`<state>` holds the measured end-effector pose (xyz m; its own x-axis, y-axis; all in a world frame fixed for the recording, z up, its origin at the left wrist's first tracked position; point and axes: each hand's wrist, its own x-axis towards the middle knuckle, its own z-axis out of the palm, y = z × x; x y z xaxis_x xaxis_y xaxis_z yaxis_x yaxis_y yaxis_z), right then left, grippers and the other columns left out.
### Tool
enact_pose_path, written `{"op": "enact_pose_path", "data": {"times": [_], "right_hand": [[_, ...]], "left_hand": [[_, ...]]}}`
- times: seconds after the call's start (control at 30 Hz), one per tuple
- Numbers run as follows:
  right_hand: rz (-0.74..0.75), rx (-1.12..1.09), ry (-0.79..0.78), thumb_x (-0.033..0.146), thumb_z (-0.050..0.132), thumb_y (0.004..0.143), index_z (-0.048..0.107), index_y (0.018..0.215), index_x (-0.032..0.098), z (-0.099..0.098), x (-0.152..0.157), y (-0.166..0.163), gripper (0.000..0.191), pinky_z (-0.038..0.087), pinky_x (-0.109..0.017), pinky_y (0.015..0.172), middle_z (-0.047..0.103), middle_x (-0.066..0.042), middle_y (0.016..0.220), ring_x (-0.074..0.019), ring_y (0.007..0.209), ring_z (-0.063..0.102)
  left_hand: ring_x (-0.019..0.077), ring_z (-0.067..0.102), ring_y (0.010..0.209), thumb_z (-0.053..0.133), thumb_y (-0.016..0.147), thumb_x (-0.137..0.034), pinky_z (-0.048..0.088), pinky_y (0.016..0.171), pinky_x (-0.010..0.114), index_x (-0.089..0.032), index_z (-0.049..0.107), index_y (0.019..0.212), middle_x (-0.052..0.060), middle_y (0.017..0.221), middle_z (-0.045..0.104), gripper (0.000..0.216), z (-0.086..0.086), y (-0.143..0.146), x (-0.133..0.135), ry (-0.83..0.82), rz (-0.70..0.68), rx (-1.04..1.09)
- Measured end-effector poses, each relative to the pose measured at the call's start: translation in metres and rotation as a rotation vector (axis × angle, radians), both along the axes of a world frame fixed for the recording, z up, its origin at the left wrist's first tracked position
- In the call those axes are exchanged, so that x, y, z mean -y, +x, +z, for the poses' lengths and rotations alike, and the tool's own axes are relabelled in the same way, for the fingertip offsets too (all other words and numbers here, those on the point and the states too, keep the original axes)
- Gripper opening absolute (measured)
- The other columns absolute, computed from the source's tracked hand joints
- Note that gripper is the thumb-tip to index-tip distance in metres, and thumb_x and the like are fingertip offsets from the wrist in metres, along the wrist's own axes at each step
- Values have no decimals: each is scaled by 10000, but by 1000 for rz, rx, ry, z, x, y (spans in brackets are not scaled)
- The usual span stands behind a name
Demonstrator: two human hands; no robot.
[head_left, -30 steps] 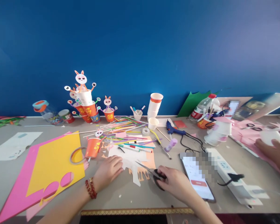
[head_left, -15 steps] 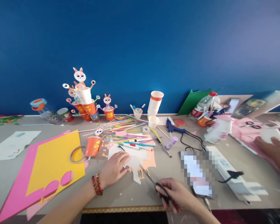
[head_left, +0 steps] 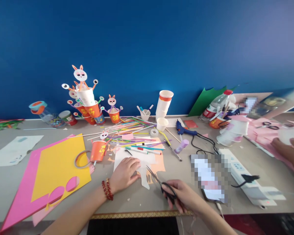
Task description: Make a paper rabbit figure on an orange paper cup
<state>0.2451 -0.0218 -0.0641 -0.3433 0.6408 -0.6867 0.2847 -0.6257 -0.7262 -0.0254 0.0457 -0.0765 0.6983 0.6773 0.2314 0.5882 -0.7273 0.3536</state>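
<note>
Scissors (head_left: 161,183) are gripped by the right hand (head_left: 180,195) near white paper (head_left: 145,160), where the left hand (head_left: 125,172) is laid flat. Pens (head_left: 151,107) are held in a small white cup (head_left: 145,115), beads (head_left: 56,122) in a clear bottle (head_left: 44,115).

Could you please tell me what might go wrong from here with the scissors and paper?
The scissors in the right hand have their tips near the left hand, which rests on the white paper; a slip might nick it. Orange paper shows along the white paper's edge, so a stray cut could catch it.
</note>
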Motion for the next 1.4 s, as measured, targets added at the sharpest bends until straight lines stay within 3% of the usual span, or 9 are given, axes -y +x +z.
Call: {"op": "enact_pose_path", "data": {"times": [0.2, 0.57, 0.8, 0.97, 1.4], "right_hand": [[-7, -11, -48, 669, 573, 773, 570, 729, 150, 6, 6, 7, 520, 193, -132, 247, 654, 6, 492, -28, 249, 411], [-23, -72, -35, 673, 541, 805, 552, 795, 158, 3, -2, -12, 515, 231, -139, 257, 668, 7, 544, -34, 267, 407], [-24, -33, -29, 630, 541, 822, 547, 780, 163, 6, -6, -18, 469, 240, -130, 251, 631, 38, 505, -26, 252, 383], [-22, -33, 1, 640, 539, 812, 542, 782, 163, 2, -7, -21, 479, 250, -132, 259, 629, 36, 512, -28, 263, 398], [-14, 6, -21, 597, 537, 835, 536, 769, 171, 3, -11, -20, 431, 231, -133, 251, 616, 53, 495, -24, 257, 379]], "left_hand": [[241, 566, 1116, 554, 915, -280, 463, 952, 417, -204, 564, 1105, 87, 1187, 628, 205, 1, 1, -2, -6, 26, 37], [263, 547, 1151, 609, 861, -506, 430, 975, 421, -191, 558, 1141, 113, 1230, 610, 425, -1, -2, -1, -18, -17, 35], [251, 549, 1112, 594, 897, -381, 428, 962, 419, -207, 573, 1109, 98, 1212, 605, 275, 2, -2, 0, -31, -51, 16], [221, 566, 1008, 523, 930, -232, 445, 897, 393, -215, 602, 1006, 63, 1064, 625, 111, 2, 1, 2, -6, -13, -6], [208, 565, 965, 526, 934, -249, 439, 877, 380, -203, 588, 949, 50, 1012, 622, 78, -4, 4, 2, -1, 8, 21]]}}
